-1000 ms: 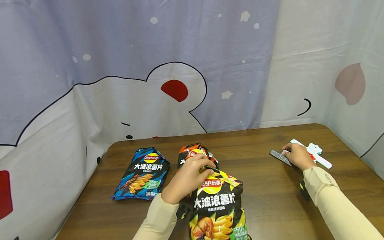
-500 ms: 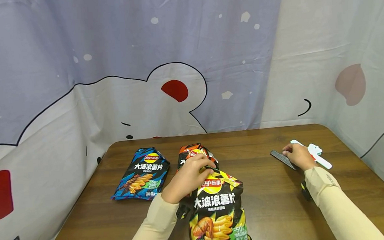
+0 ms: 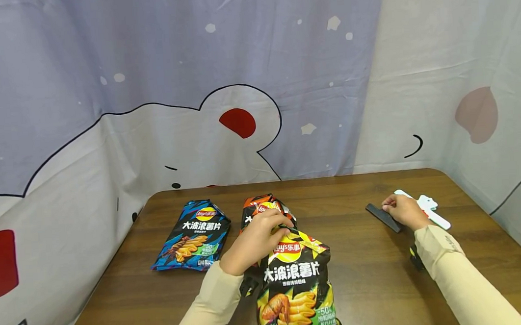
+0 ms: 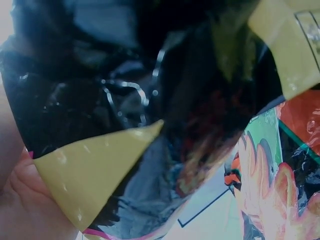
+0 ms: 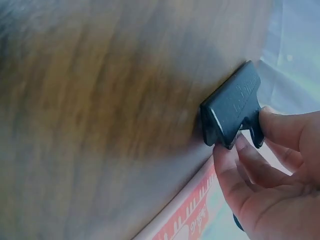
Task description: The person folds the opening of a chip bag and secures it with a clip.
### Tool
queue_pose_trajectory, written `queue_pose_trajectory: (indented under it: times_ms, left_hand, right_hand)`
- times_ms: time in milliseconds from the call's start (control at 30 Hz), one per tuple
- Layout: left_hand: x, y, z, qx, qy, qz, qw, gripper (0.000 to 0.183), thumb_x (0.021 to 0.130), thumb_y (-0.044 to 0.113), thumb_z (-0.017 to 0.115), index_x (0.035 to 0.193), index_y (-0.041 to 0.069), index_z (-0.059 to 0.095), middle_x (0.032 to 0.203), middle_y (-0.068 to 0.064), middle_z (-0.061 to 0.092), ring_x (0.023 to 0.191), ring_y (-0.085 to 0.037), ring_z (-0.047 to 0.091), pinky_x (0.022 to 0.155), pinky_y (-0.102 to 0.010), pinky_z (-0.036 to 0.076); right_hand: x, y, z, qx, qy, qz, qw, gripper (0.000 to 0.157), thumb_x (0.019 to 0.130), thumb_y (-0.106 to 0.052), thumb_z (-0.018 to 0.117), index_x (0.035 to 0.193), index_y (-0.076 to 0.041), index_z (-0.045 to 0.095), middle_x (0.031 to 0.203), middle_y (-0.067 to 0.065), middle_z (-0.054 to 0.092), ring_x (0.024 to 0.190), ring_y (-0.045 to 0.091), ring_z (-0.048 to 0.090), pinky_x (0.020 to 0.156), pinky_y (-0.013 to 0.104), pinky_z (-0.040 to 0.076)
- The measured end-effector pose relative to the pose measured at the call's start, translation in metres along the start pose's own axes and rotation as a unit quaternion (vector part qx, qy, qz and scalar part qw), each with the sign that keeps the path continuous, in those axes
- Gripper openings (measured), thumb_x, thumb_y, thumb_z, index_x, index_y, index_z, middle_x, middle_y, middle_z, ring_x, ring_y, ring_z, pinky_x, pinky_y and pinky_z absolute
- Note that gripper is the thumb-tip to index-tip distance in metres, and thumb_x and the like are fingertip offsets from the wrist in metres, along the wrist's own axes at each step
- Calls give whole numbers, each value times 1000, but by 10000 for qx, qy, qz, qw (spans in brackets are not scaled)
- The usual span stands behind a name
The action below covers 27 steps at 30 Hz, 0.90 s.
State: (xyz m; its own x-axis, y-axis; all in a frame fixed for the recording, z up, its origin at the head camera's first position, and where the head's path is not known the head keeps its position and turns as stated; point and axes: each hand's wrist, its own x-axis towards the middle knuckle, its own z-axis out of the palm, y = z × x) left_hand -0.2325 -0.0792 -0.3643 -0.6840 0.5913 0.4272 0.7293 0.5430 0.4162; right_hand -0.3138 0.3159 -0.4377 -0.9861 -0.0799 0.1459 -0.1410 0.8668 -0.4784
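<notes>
In the head view my left hand (image 3: 257, 238) pinches the top edge of a black and yellow bag of potato chips (image 3: 293, 288) near the front of the table. Its crinkled film (image 4: 100, 180) fills much of the left wrist view and hides most of the fingers. Over at the right, my right hand (image 3: 404, 210) holds a long black clip (image 3: 383, 218). The right wrist view shows the thumb and fingertips pinching the handle side of this clip (image 5: 232, 105), with its long edge close over the wooden table.
Behind the left hand lies a red-orange chip bag (image 3: 269, 201), partly covered. A blue chip bag (image 3: 193, 237) lies to the left. Beside the right hand is a white strip with a bear shape (image 3: 427, 203). A patterned curtain (image 3: 283, 83) hangs behind the brown table (image 3: 333, 193).
The clip has turned in my right hand, its visible face going from light grey to dark. The right hand has shifted slightly. My left hand and the bags have stayed put.
</notes>
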Motion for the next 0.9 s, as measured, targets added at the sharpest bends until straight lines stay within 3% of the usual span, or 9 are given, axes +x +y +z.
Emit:
queue_pose_trajectory:
  times_ms: [233, 533, 900]
  left_hand:
    - [0, -2, 1, 0, 26, 40, 10000, 14, 91, 2, 64, 100, 7, 72, 94, -3, 67, 71, -9, 53, 62, -18, 44]
    - [0, -1, 0, 15, -15, 29, 10000, 16, 91, 1, 62, 101, 7, 72, 94, -3, 66, 70, -8, 52, 61, -17, 44]
    - [-2, 0, -1, -35, -71, -57, 10000, 16, 92, 2, 61, 102, 8, 72, 95, -3, 66, 72, -9, 53, 62, -18, 44]
  right_hand:
    - [0, -6, -4, 74, -256, 17, 9996, 20, 92, -10, 60, 98, 9, 65, 93, 26, 67, 85, 38, 64, 73, 46, 48]
    - [-1, -7, -9, -110, -625, 183, 9978, 36, 94, -14, 58, 109, 19, 60, 101, 32, 65, 94, 45, 62, 79, 51, 50]
    - [-2, -9, -11, -131, -827, 187, 9963, 32, 95, -15, 57, 106, 14, 65, 101, 30, 66, 92, 43, 62, 77, 50, 50]
